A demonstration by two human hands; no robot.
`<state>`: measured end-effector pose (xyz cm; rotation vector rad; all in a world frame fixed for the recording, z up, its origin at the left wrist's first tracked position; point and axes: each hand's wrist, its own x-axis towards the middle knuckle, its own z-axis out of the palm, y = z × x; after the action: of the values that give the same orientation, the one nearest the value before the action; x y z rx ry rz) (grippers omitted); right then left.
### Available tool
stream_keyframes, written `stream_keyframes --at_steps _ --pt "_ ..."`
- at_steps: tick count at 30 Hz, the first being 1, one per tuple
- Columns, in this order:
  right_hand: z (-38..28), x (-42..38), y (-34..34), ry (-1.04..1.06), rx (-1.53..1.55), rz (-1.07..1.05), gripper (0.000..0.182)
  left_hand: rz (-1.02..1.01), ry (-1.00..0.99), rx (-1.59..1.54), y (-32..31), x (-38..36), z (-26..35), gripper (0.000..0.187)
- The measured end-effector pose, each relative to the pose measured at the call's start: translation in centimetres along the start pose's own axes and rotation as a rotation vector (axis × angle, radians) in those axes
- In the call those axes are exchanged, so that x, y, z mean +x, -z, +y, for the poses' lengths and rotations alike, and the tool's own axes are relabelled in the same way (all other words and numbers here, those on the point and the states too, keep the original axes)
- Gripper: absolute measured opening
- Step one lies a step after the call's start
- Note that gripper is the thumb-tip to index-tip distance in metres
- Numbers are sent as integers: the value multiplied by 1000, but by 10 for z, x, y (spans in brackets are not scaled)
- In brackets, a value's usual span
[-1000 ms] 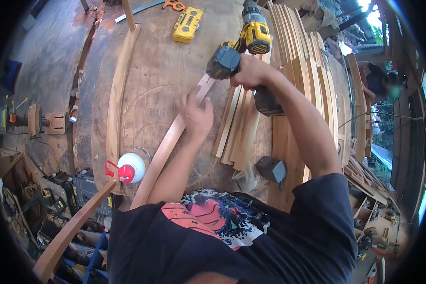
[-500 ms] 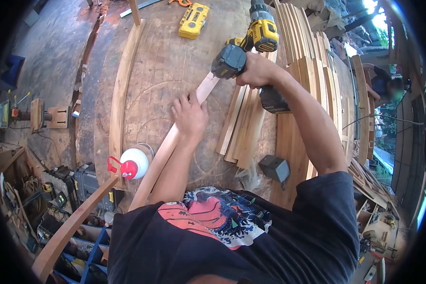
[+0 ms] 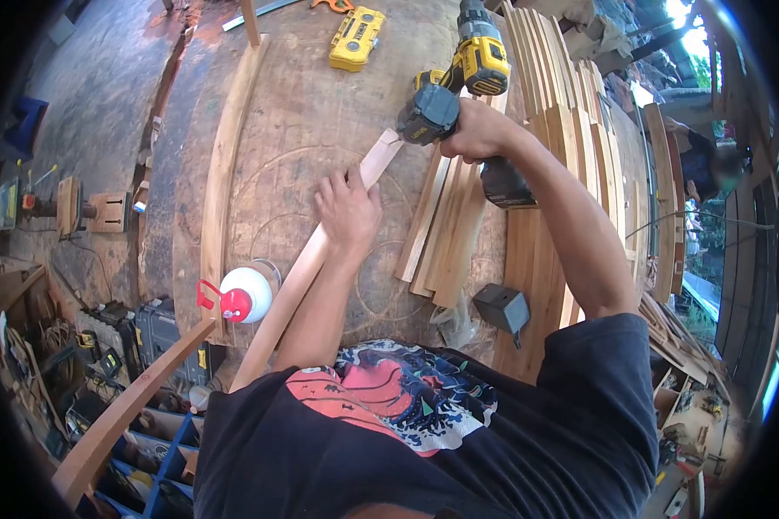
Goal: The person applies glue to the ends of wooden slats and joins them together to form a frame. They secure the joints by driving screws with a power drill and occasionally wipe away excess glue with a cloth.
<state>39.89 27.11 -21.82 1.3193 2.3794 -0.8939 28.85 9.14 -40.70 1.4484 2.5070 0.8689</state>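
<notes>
My left hand is closed over a long pale wooden strip that slants across the bench. The strip's far end lies beyond my fingers, near the tool. In my right hand is a black cordless power tool; its dark battery shows below my wrist. The tool's head is beside the strip's end, and its working tip is hidden. Just past my right hand is a yellow-and-black cordless drill. Shorter wooden slats lie to the right of the strip.
A yellow case lies at the back. On the left are a long wooden rail and a white bottle with a red top. A grey box-shaped block and stacked boards are on the right. Another person is far right.
My right hand and the black power tool have shifted slightly right, away from the strip's end. My left hand stays on the strip.
</notes>
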Motion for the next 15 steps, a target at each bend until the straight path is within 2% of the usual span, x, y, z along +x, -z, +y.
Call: stream_keyframes --at_steps 15 --pt "-4 10 -5 -34 -102 -59 27 2 -9 -23 -2 -2 -2 47"
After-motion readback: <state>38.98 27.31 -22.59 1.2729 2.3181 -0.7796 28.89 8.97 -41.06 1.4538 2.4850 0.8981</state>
